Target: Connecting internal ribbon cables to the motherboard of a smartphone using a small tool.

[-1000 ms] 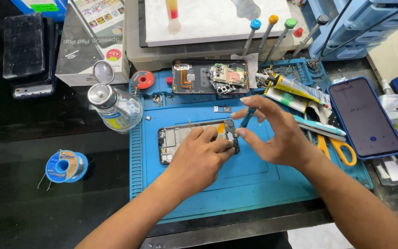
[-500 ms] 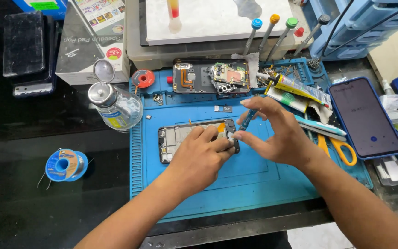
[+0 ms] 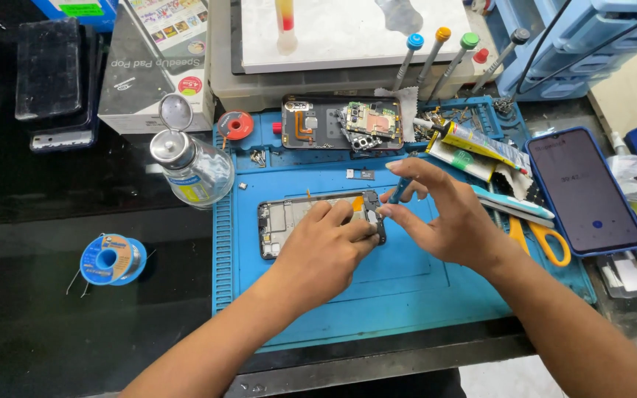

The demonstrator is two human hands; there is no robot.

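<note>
Nearest, two bare forearms reaching in over the front edge of the dark bench (image 3: 53,309) onto a blue work mat (image 3: 377,295). Left hand (image 3: 326,247) laid palm down on the right half of an opened phone frame (image 3: 289,221), fingers curled and pressing it flat to the mat. Right hand (image 3: 447,217) just beside it at the frame's right end, thumb and forefinger pinched on a slim blue-handled tool (image 3: 399,190), tip set down at the frame's upper right corner, remaining fingers spread loose. Left of the mat, a spool of solder wire (image 3: 110,259) on the bench; farther back, a glass bottle with a metal flip cap (image 3: 193,169) at the mat's upper left corner. Right of the hands, yellow-handled scissors (image 3: 540,239) and a dark phone in a blue case (image 3: 584,191), screen up. Farther along the mat, a second phone body with a loose circuit board (image 3: 344,121), a red reel (image 3: 236,125), a glue tube (image 3: 481,144). Farthest, screwdrivers with coloured caps (image 3: 436,55) standing in a row against a white slab (image 3: 355,29).
</note>
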